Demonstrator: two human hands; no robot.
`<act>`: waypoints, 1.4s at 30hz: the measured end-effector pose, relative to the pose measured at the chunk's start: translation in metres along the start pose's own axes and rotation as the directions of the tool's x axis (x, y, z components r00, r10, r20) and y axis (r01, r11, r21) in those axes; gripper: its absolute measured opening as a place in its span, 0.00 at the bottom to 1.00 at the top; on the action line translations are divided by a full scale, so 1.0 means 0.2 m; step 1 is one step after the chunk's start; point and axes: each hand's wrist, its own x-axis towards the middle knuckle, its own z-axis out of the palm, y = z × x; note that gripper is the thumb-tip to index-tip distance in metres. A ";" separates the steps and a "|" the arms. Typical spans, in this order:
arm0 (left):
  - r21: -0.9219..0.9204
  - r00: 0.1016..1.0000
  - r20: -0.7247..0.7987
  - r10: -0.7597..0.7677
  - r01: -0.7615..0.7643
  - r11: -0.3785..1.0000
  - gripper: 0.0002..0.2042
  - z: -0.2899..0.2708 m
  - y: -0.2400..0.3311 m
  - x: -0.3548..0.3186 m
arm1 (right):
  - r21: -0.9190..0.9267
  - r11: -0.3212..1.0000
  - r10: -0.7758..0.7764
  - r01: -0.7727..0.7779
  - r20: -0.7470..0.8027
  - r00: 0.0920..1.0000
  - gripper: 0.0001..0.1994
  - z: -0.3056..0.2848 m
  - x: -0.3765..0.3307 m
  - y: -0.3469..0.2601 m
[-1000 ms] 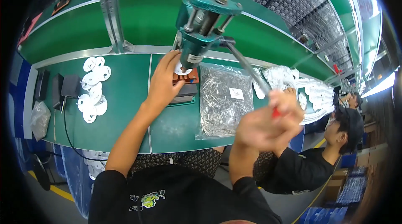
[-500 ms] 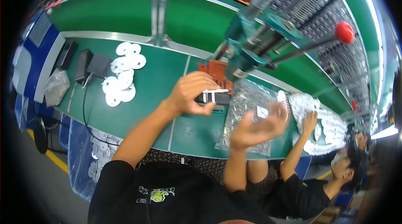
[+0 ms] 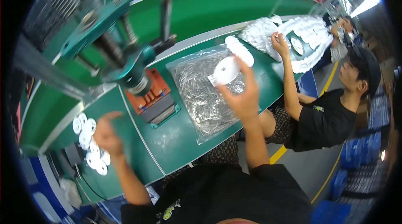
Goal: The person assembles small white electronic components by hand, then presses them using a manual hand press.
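My right hand (image 3: 246, 96) holds a round white disc (image 3: 227, 70) with a small centre hole between thumb and fingers, above a clear plastic bag of thin metal parts (image 3: 201, 102). My left hand (image 3: 109, 137), smeared by motion, is at the left beside a loose cluster of white discs (image 3: 86, 132); its fingers are too blurred to read. Between my hands stands a green lever press (image 3: 134, 71) over an orange fixture (image 3: 151, 90) with a dark block (image 3: 159, 109) at its near side.
A row of stacked white discs (image 3: 239, 51) lies behind the bag. Farther right, a co-worker's hand (image 3: 280, 45) is at a heap of white parts (image 3: 261, 33). Dark boxes (image 3: 72, 155) and a cable are at the left end of the green table (image 3: 167, 140).
My view has swung to the right. My left hand has left the fixture and moved to the disc cluster. My right hand, empty-looking before, now has a white disc.
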 end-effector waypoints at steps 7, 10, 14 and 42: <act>0.743 0.933 0.000 -0.359 0.240 0.625 0.24 -0.62 -0.72 0.02 | -0.285 0.865 0.390 -0.414 -0.140 0.910 0.31 -0.22 -0.02 0.77; 0.756 0.825 0.126 -0.551 0.280 0.592 0.26 -0.60 -0.75 0.01 | -0.321 0.842 0.417 -0.434 -0.124 0.900 0.30 -0.16 -0.10 0.89; 0.709 0.869 0.085 -0.488 0.291 0.642 0.23 -0.69 -0.80 -0.01 | -0.253 0.867 0.407 -0.430 -0.142 0.902 0.31 -0.15 -0.06 0.82; 0.733 0.892 0.181 -0.413 0.158 0.661 0.19 -0.71 -0.81 0.11 | 0.186 0.981 -0.101 0.060 0.217 0.971 0.06 -0.13 -0.62 0.12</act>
